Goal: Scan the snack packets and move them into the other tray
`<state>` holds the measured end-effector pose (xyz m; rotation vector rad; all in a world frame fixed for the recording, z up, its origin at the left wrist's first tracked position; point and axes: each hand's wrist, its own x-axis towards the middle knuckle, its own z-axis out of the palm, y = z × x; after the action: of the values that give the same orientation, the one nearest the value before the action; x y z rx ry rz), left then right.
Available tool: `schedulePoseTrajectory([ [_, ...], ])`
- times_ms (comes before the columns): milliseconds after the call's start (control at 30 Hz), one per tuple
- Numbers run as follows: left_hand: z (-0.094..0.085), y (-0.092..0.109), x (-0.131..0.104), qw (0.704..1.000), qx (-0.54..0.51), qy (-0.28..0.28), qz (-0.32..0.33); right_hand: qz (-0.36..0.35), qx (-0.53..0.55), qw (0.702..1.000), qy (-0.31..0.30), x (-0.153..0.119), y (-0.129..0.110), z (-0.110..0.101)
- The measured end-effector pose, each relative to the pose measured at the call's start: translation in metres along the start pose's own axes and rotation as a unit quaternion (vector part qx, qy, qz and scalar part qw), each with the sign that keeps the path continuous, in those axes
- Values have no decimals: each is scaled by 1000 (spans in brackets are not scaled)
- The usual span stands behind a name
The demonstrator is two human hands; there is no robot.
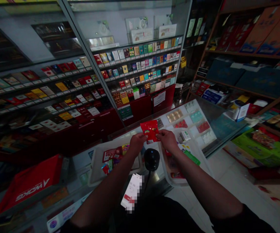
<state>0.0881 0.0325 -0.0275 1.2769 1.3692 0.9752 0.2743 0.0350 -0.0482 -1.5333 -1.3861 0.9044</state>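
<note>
Both of my hands pinch a small shiny red snack packet (150,129) and hold it up over the glass counter. My left hand (138,143) grips its lower left edge, and my right hand (168,139) grips the lower right edge. Just below the packet stands a black barcode scanner (151,159) with a cable running down from it. On the left is a white tray (93,171) with several colourful packets in it. Under my right forearm sits a second white tray (204,168), holding a green packet (191,157), a small white box (185,136) and other items.
A phone (131,191) with a lit screen lies near me. A red box (30,184) is at the left. Shelves of cigarette packs (140,64) line the back wall. Several packs show in a display (190,118) behind the right tray. Cartons (263,142) stand on the right.
</note>
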Motion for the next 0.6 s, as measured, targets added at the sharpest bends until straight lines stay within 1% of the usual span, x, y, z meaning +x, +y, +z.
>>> schedulePoseTrajectory([
  [133, 7, -13, 8, 999, 32, -12, 7, 11, -18, 1000, 15, -3, 10, -4],
  [267, 12, -21, 10, 999, 40, -24, 6, 27, -18, 999, 12, -9, 17, -6],
  [467, 14, -22, 6, 994, 102, -22, 18, 35, -57, 997, 26, -17, 32, -1],
  [600, 14, -25, 7, 992, 121, -25, 23, 22, -50, 998, 30, -19, 44, 3],
])
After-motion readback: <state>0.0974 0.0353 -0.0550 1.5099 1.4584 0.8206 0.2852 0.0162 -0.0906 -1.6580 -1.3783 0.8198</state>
